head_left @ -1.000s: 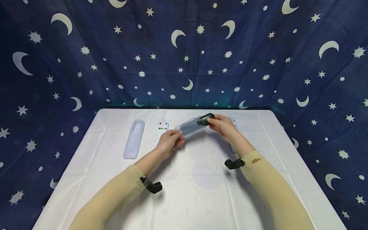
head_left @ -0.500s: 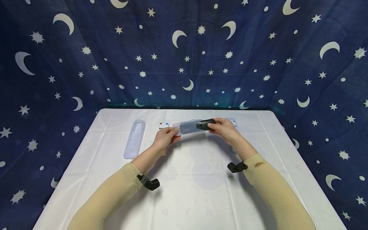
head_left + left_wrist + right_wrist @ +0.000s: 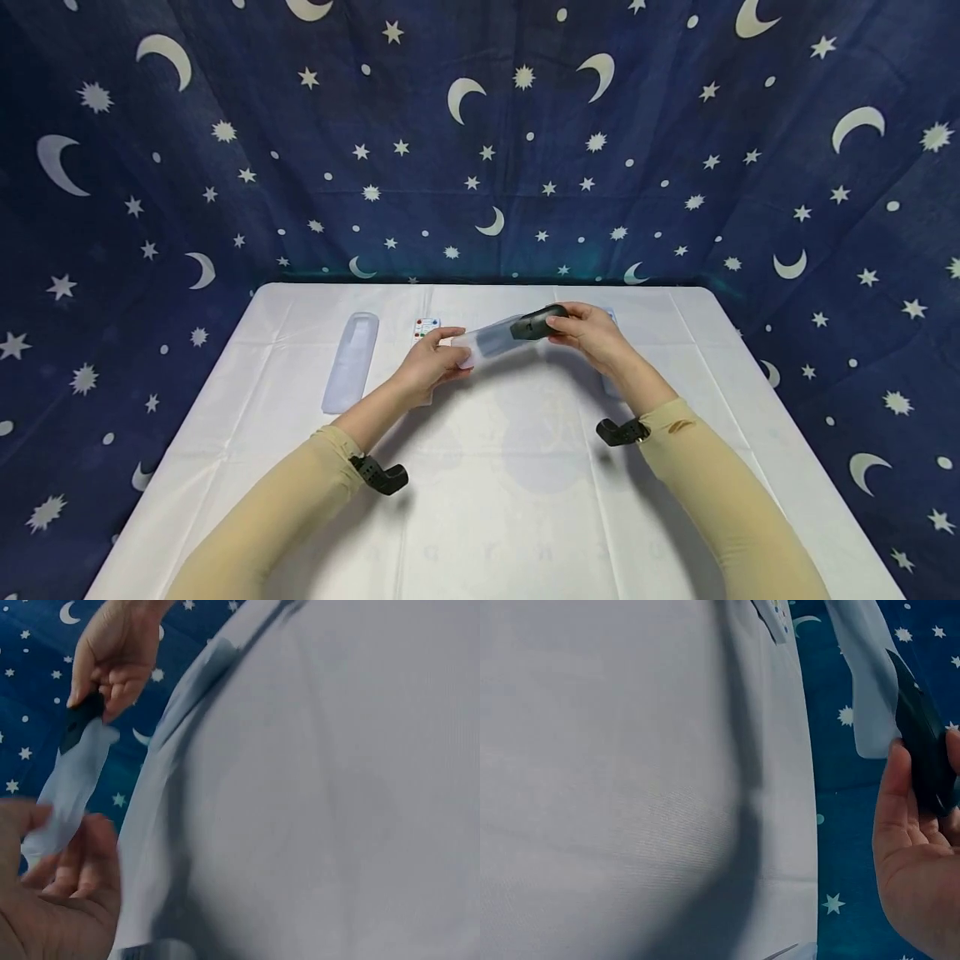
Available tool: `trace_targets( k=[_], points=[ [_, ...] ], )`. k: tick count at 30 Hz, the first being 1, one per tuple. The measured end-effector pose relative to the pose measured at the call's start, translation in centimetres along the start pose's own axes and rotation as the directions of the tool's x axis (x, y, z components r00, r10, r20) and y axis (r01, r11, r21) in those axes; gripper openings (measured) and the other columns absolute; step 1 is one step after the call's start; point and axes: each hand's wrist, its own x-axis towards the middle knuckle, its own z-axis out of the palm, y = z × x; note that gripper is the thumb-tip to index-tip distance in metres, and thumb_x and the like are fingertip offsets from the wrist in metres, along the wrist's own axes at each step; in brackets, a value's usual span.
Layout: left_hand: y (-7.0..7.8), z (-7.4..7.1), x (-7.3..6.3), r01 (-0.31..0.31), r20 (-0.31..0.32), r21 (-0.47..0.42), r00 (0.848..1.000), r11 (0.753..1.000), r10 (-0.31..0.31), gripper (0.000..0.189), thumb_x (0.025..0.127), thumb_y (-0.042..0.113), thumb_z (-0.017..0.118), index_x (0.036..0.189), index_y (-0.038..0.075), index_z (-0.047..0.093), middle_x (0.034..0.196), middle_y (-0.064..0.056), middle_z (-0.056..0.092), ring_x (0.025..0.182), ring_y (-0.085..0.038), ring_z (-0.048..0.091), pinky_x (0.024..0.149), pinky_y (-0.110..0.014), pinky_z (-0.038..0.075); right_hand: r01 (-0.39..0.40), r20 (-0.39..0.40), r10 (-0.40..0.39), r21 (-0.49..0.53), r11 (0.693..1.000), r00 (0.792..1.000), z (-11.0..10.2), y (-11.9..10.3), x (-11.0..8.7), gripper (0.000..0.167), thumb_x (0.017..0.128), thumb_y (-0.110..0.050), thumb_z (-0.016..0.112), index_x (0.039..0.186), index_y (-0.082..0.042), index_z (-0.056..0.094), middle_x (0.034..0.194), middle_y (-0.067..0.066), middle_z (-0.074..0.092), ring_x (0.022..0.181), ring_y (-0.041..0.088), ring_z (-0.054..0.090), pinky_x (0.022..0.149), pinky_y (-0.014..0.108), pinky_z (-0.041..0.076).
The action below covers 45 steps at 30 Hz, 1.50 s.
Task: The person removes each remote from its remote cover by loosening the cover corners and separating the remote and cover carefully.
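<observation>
A black remote control [image 3: 538, 323] sits partly inside a translucent silicone sleeve [image 3: 491, 339], held above the middle of the table. My right hand [image 3: 596, 335] grips the exposed black end between thumb and fingers. At the sleeve's other end, my left hand [image 3: 431, 367] holds the soft tip with thumb and fingers. The left wrist view shows the sleeve [image 3: 75, 776] sagging a little between the hands, its lower tip blurred near the left fingers. Seen from the right wrist, the sleeve [image 3: 870, 712] lies along the remote [image 3: 921, 724], its open edge near my right fingertips.
Another translucent sleeve [image 3: 351, 364] lies on the white table [image 3: 510, 517] at left. A white remote with coloured buttons [image 3: 426, 327] is partly behind my left hand. Behind my right forearm lies a further pale item [image 3: 610, 387]. A starry curtain [image 3: 495, 167] hangs beyond the table.
The remote and sleeve levelled out, then tilted again with the right end higher. My left hand has moved slightly left, its thumb now lower on the sleeve; my right hand has shifted slightly right.
</observation>
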Motion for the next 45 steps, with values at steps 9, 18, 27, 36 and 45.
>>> trace_targets(
  k=[9,18,27,36,45],
  points=[
    [0.3,0.7,0.0,-0.024,0.102,0.365,0.995,0.93,-0.014,0.036,0.097,0.028,0.073,0.122,0.002,0.072,0.112,-0.007,0.071,0.094,-0.015,0.064,0.082,-0.032,0.057,0.029,-0.03,-0.024,0.185,0.982,0.999,1.8,0.2,0.5,0.039,0.099,0.0,0.065,0.133,0.011,0.052,0.11,0.009,0.066,0.092,0.014,0.07,0.091,0.028,0.056],
    [-0.1,1.4,-0.3,-0.028,0.119,0.339,0.993,0.94,-0.013,0.03,0.097,0.017,0.073,0.121,-0.001,0.071,0.103,-0.009,0.073,0.086,-0.015,0.066,0.076,-0.031,0.057,0.016,0.017,-0.017,0.083,0.996,1.0,3.4,0.4,0.8,0.052,0.096,0.001,0.069,0.142,0.006,0.047,0.113,0.011,0.07,0.095,0.014,0.071,0.088,0.028,0.057],
    [0.0,1.3,-0.7,-0.006,0.148,0.366,0.988,0.931,-0.052,0.03,0.098,0.009,0.07,0.125,-0.004,0.067,0.104,-0.011,0.071,0.088,-0.018,0.067,0.076,-0.032,0.059,0.054,-0.027,-0.053,0.002,0.999,0.998,3.1,0.1,1.2,0.048,0.097,-0.002,0.07,0.14,0.008,0.051,0.125,0.018,0.067,0.098,0.014,0.07,0.089,0.031,0.058],
    [-0.1,1.0,-1.0,0.007,0.15,0.381,0.986,0.925,-0.069,0.023,0.097,0.009,0.071,0.117,-0.001,0.07,0.093,-0.008,0.069,0.083,-0.016,0.064,0.073,-0.031,0.058,0.062,-0.05,-0.063,-0.02,0.998,0.997,2.3,-0.7,1.2,0.049,0.097,-0.004,0.071,0.14,0.006,0.051,0.129,0.022,0.064,0.096,0.015,0.072,0.088,0.034,0.059],
    [-0.3,0.8,-1.1,0.004,0.177,0.37,0.981,0.929,-0.075,0.016,0.096,0.006,0.072,0.108,-0.003,0.069,0.094,-0.006,0.073,0.083,-0.016,0.064,0.07,-0.029,0.056,0.085,-0.076,-0.085,-0.005,0.996,0.993,1.7,-1.3,1.0,0.055,0.098,-0.006,0.07,0.146,0.003,0.046,0.135,0.023,0.06,0.103,0.017,0.07,0.087,0.037,0.059]
  ],
)
